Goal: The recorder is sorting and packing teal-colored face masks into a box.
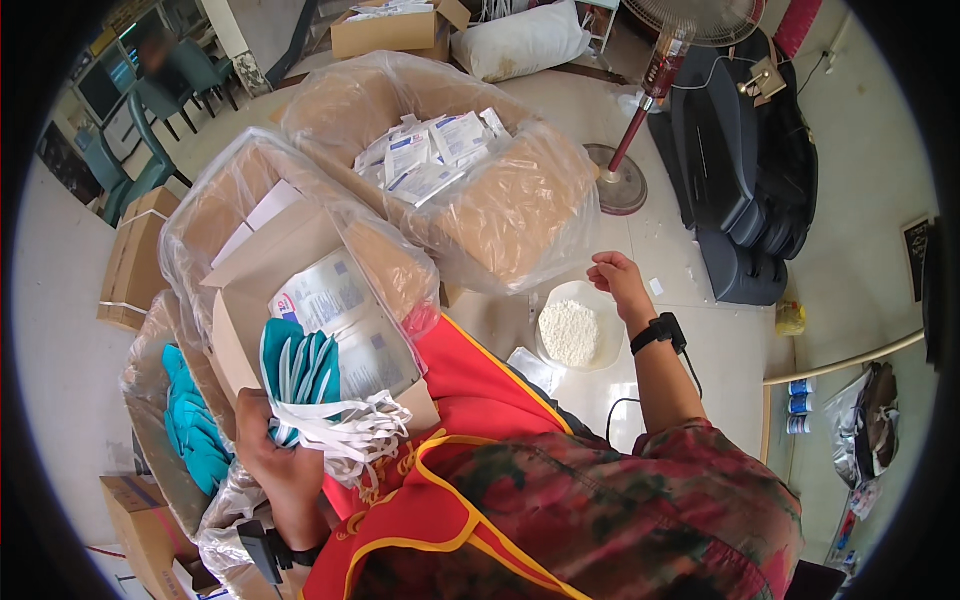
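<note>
Teal folded pieces (pixel 297 358) held in left hand (pixel 275 455), overlapping carton (pixel 232 345), right hand (pixel 620 282) curled near bowl (pixel 611 345), lined boxes (pixel 520 210) beyond

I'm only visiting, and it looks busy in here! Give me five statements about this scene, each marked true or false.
1. The left hand holds a bunch of teal pieces with white straps. True.
2. The right hand is gripping the fan. False: the right hand is apart from the fan, nearer the bowl.
3. Wrapped packages lie in the open box by the left hand. True.
4. The big padded chair is bright yellow. False: the chair is dark, nearly black.
5. A black band is around the right wrist. True.
</note>
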A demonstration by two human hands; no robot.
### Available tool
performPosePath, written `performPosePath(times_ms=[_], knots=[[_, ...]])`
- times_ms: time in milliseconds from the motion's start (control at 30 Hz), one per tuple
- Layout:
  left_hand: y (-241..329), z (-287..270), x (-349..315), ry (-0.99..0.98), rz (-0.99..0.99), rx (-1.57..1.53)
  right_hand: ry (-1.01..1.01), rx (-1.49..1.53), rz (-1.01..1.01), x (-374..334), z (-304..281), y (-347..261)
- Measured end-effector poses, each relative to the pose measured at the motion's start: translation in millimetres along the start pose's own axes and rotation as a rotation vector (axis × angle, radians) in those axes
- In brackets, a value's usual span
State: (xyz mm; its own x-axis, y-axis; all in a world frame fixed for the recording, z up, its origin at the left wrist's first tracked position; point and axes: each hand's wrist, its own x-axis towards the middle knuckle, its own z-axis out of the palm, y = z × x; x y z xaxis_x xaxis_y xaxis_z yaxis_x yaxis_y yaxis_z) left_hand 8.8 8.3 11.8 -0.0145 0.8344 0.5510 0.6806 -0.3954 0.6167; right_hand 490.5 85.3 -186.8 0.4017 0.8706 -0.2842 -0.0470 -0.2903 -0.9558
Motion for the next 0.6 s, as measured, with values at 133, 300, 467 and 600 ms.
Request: performPosePath(times_ms=[133,300,467,600], knots=[[-0.6,0.5,-0.2,0.028,0.003,-0.018,-0.181,0.053,-0.1,-14.3,45.9,-36.3],[-2.6,-2.4,-6.0,-0.094,0.037,-0.037,-0.697,0.217,-0.235,-73.8,139.4,-110.0],[6.8,6.6,-11.3,-0.036,-0.082,-0.347,-1.327,0.387,-0.474,-138.5,219.8,-153.5],[11.5,4.9,-15.2,0.008,-0.238,-0.488,-1.438,0.382,-0.363,-175.8,243.7,-167.6]])
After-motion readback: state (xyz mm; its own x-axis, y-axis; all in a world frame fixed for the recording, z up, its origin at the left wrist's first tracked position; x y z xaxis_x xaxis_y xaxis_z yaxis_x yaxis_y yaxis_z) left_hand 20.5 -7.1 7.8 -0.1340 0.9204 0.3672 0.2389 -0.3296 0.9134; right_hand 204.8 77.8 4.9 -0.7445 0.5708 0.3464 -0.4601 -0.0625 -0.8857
